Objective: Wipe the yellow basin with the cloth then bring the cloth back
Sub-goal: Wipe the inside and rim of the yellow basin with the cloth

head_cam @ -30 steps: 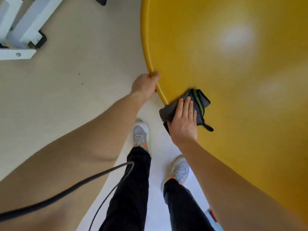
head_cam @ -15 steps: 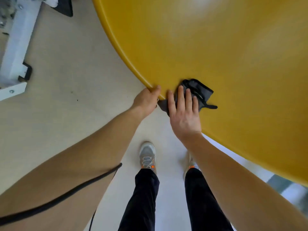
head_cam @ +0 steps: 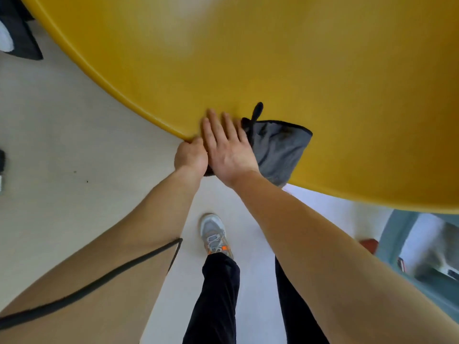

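Note:
The big yellow basin (head_cam: 285, 58) fills the upper part of the head view, its curved rim running from upper left down to the right. A dark grey cloth (head_cam: 278, 147) with a black loop lies flat on the yellow surface just inside the rim. My right hand (head_cam: 227, 147) presses flat on the cloth's left part, fingers spread and pointing up. My left hand (head_cam: 191, 155) grips the basin's rim right beside it, touching the right hand.
Below are a pale floor (head_cam: 62, 145), my black trouser legs and a grey shoe (head_cam: 214, 234). A black cable (head_cam: 99, 281) crosses my left forearm. A dark object (head_cam: 19, 40) lies at the upper left; a teal-framed thing (head_cam: 422, 256) is at the lower right.
The view has swung so the basin's rim runs more across the frame. The cloth now spreads out to the right of my right hand. My left hand stays on the rim.

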The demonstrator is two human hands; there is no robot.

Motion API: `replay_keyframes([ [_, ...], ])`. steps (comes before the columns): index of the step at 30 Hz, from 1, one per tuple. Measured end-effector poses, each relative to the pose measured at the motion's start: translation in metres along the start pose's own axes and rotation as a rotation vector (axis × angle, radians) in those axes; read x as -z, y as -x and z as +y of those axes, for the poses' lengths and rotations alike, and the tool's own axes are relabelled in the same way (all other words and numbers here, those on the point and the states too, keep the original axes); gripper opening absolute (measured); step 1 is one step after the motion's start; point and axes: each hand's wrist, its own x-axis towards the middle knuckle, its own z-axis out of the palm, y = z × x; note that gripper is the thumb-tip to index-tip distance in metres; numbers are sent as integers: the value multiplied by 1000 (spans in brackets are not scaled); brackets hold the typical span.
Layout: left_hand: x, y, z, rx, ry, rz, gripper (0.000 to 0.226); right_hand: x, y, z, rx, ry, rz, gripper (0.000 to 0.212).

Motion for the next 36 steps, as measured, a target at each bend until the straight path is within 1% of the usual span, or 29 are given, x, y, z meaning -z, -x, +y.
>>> replay_keyframes([
  [3,-11,12,2,28,-86,-40,39,-16,55,41,-129,71,32,55],
  [4,-19,19,1,44,-116,-69,38,-16,76,60,-164,86,21,57],
  [6,-38,40,-3,81,-180,-160,35,-12,115,99,-227,118,-14,63],
  [9,-66,70,-14,101,-315,-309,41,4,173,151,-307,223,-42,54],
  [10,-74,77,-16,107,-346,-353,43,9,186,162,-320,246,-47,54],
  [12,-87,89,-16,119,-394,-444,45,14,196,171,-290,285,-24,57],
  [14,-94,98,-12,124,-417,-520,45,10,184,169,-163,295,-29,57],
  [16,-99,100,-7,50,-410,-520,43,3,163,156,-11,270,-24,59],
  [18,-100,97,-1,-97,-421,-439,40,-3,141,140,101,226,13,60],
  [19,-99,95,0,-170,-459,-393,38,-4,133,133,125,207,20,60],
  [21,-97,91,0,-269,-564,-333,31,-2,130,129,83,224,-30,62],
  [24,-97,94,-5,-278,-648,-350,17,12,158,150,-130,304,-93,62],
  [25,-98,97,-7,-277,-673,-361,15,17,175,160,-177,333,-90,61],
  [27,-100,109,-6,-303,-703,-380,14,29,209,185,-211,372,-122,60],
  [29,-102,124,-2,-338,-700,-405,14,52,237,212,-203,389,-130,58],
  [31,-102,146,11,-385,-714,-453,16,86,259,242,-168,418,-174,57],
  [33,-102,171,30,-434,-746,-503,15,126,274,272,-65,421,-222,53],
  [35,-101,194,54,-454,-743,-519,18,166,281,297,23,370,-234,50],
  [36,-100,204,67,-468,-738,-510,18,186,282,306,14,330,-253,52],
])
